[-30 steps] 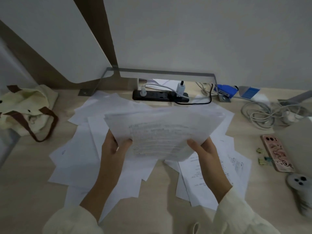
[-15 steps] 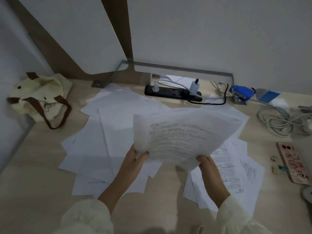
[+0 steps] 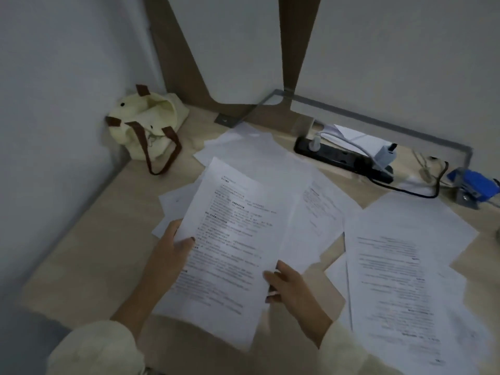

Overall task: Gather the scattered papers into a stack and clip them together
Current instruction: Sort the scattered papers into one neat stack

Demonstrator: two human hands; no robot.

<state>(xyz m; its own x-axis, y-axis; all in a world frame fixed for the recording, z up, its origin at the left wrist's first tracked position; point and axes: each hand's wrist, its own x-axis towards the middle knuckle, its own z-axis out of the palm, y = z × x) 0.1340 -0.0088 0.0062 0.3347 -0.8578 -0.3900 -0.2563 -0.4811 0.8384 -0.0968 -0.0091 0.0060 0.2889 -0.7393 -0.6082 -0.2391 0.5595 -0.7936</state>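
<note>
I hold a stack of printed white papers [image 3: 232,247] above the wooden desk [image 3: 89,239], turned lengthwise and tilted to the left. My left hand [image 3: 170,255] grips its left edge with the thumb on top. My right hand [image 3: 292,290] holds the lower right edge, fingers curled on the sheets. More papers lie scattered flat: a spread of sheets [image 3: 259,155] behind the stack, and printed pages [image 3: 397,269] on the right. No clip shows in this view.
A cream tote bag with brown straps [image 3: 146,125] sits in the far left corner by the wall. A black power strip [image 3: 343,159] with plugs and cables lies at the back. A blue object [image 3: 476,185] is at the far right edge.
The view has swung left and closer. The held stack has turned from lying wide across to running lengthwise, and both hands have shifted their grip along its edges. The phone and clips have left the view.
</note>
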